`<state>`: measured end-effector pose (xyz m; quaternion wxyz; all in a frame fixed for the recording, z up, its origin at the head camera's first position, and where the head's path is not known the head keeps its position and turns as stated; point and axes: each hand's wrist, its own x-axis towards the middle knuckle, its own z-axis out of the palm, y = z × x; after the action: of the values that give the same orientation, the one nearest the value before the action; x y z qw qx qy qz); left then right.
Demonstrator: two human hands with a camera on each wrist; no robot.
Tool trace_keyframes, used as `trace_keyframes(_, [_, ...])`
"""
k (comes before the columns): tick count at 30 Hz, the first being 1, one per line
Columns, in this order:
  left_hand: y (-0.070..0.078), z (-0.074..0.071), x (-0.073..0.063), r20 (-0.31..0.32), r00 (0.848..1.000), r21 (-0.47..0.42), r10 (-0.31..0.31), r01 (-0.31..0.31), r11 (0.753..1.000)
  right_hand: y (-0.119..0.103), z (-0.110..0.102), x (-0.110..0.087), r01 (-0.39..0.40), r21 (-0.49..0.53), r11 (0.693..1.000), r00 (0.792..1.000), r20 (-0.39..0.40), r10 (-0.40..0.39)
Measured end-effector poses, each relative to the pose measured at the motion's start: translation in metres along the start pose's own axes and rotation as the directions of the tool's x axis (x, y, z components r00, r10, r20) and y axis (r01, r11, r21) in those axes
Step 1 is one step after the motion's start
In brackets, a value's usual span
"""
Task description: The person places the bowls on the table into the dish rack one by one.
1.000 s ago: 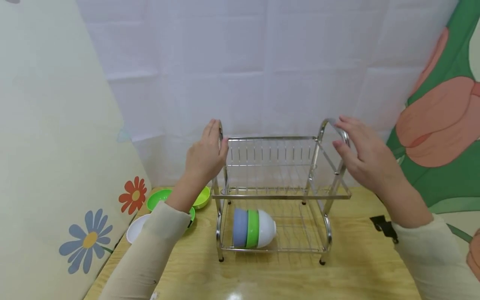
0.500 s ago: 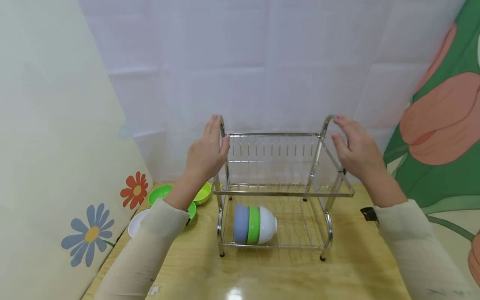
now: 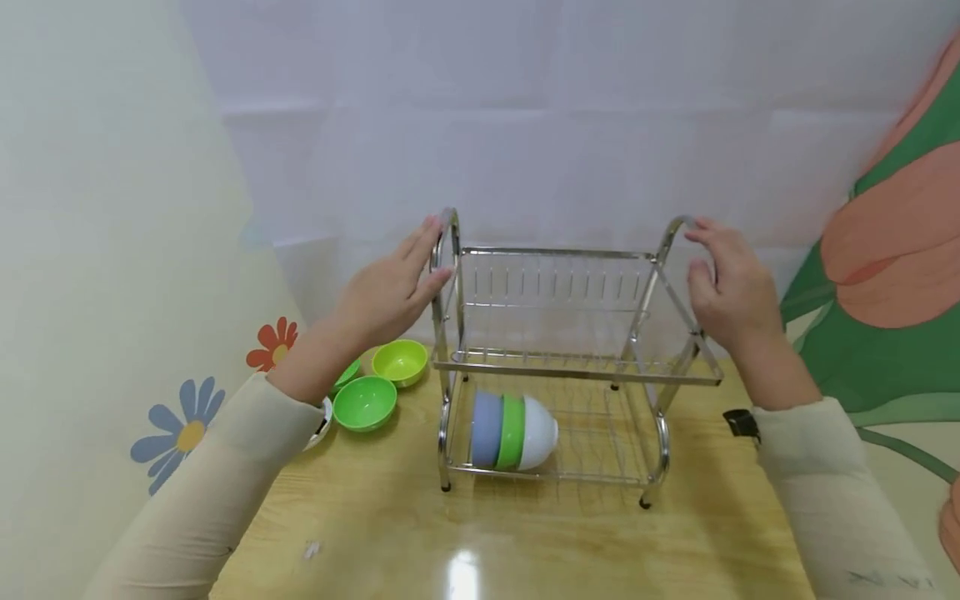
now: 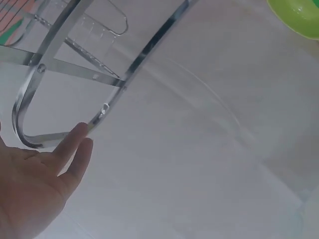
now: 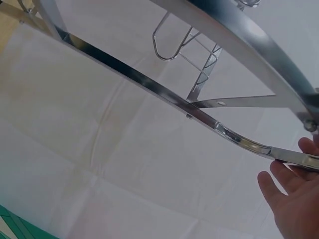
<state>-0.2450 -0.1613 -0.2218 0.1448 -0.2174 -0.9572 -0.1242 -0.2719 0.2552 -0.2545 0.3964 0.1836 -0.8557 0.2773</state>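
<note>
Rack [image 3: 570, 376], shiny metal with two tiers, stands upright on the wooden table [image 3: 570, 542], between the hands, which are well apart. Left hand [image 3: 382, 296]: fingers straight, tips touching the rack's left arch, thumb spread away from them. Right hand [image 3: 735, 296]: fingertips at the right arch, fingers slightly bent, thumb apart; firmness of contact cannot be told.

Lower tier, left part: blue bowl [image 3: 486, 429], green bowl [image 3: 512, 433] and white bowl [image 3: 537, 433] nested on their sides, white base pointing right. Table, left of rack: lime bowl [image 3: 401, 362] and bright green bowl [image 3: 364, 403], both upright; two further bowls partly hidden by the left arm. Creased white cloth [image 3: 525, 167] behind.
</note>
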Motion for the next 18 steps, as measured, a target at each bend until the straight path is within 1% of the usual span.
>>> trace_keyframes(2, [-0.009, -0.001, -0.007, 0.029, 1.0, -0.004, -0.004, 0.004, 1.0, 0.001, -0.003, -0.001, -0.012, 0.002, 1.0, 1.0, -0.003, 0.012])
trace_keyframes(4, [-0.022, 0.0, -0.017, 0.055, 0.998, 0.008, -0.035, 0.035, 0.999, 0.002, -0.003, -0.002, -0.017, 0.007, 1.0, 1.0, -0.004, 0.017])
trace_keyframes(7, [-0.049, 0.006, -0.037, 0.079, 0.993, 0.03, -0.092, 0.089, 0.996, 0.001, -0.001, -0.003, -0.022, 0.012, 1.0, 1.0, -0.002, 0.022])
trace_keyframes(9, [-0.066, 0.012, -0.052, 0.104, 0.985, 0.049, -0.138, 0.133, 0.99, 0.001, 0.001, -0.002, -0.015, 0.013, 1.0, 1.0, -0.001, 0.015])
trace_keyframes(12, [-0.094, 0.022, -0.077, 0.127, 0.974, 0.055, -0.187, 0.181, 0.982, 0.0, 0.005, -0.001, -0.005, 0.012, 1.0, 1.0, 0.0, 0.005])
trace_keyframes(14, [-0.113, 0.031, -0.094, 0.143, 0.966, 0.04, -0.213, 0.21, 0.977, -0.001, 0.008, -0.002, 0.0, 0.01, 1.0, 1.0, -0.006, 0.0])
trace_keyframes(18, [-0.149, 0.053, -0.128, 0.15, 0.962, -0.005, -0.229, 0.233, 0.973, -0.004, 0.012, -0.005, -0.019, 0.008, 1.0, 1.0, -0.016, 0.019])
